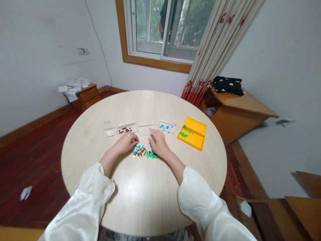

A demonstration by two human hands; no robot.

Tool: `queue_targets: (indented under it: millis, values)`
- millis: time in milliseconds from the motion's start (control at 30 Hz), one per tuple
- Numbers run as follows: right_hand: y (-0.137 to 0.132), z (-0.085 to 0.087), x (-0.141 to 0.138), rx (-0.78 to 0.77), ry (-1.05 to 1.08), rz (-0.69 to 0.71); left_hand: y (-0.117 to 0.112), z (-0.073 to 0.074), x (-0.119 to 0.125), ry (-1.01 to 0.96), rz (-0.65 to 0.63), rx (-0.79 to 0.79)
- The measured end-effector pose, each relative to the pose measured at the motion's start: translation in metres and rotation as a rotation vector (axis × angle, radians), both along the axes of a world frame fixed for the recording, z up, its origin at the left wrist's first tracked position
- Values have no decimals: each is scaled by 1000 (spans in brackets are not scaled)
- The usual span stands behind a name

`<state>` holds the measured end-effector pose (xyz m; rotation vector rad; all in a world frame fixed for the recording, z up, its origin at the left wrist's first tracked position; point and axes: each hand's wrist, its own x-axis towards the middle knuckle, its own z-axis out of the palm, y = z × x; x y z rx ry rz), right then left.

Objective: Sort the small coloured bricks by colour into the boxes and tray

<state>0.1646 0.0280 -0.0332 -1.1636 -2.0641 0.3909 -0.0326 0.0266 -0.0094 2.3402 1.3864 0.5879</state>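
A small pile of coloured bricks [144,152], blue, brown, yellow and green, lies on the round pale wooden table [142,194]. My left hand [127,142] rests just left of the pile with its fingers curled in; I cannot make out what, if anything, they pinch. My right hand [158,143] lies to the right of the pile, fingers stretched forward toward a clear tray [145,130]. Behind the hands stands a row of clear trays: one with a yellow piece [110,132], one with brown pieces [127,128], one with blue pieces [166,127].
A yellow tray [197,135] holding green pieces sits at the right of the row. Beyond the table stand a low wooden cabinet [238,110] with dark folded cloth, a curtain [215,50], a window and a small drawer unit [86,95]. Paper scraps lie on the red floor.
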Motion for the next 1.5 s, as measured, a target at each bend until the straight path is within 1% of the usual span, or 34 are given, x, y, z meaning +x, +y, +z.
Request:
queue_targets:
  millis: [167,300,433,600,733,833,1033,1167,1333,1400,1500]
  values:
    - [-2,5,-1,22,45,92,-4,2,9,-184,107,-22]
    - [-5,11,-2,50,63,141,-6,2,15,-284,86,-40]
    - [-9,17,-3,82,75,149,-6,1,18,-353,64,-67]
    - [-10,19,-3,71,104,150,-6,3,19,-411,94,-85]
    - [-12,20,-5,14,176,172,-8,7,19,-430,123,-89]
    - [-13,20,-6,-28,211,211,-8,8,19,-429,144,-59]
    - [-12,16,-7,-24,229,276,-7,5,18,-408,159,7]
    - [-11,14,-8,-38,198,273,-6,4,17,-408,157,6]
    - [-11,16,-8,-4,198,280,-6,4,16,-410,160,24]
    - [-11,16,-8,8,182,271,-6,4,16,-411,182,38]
    - [-9,14,-6,24,139,200,-5,4,15,-422,248,64]
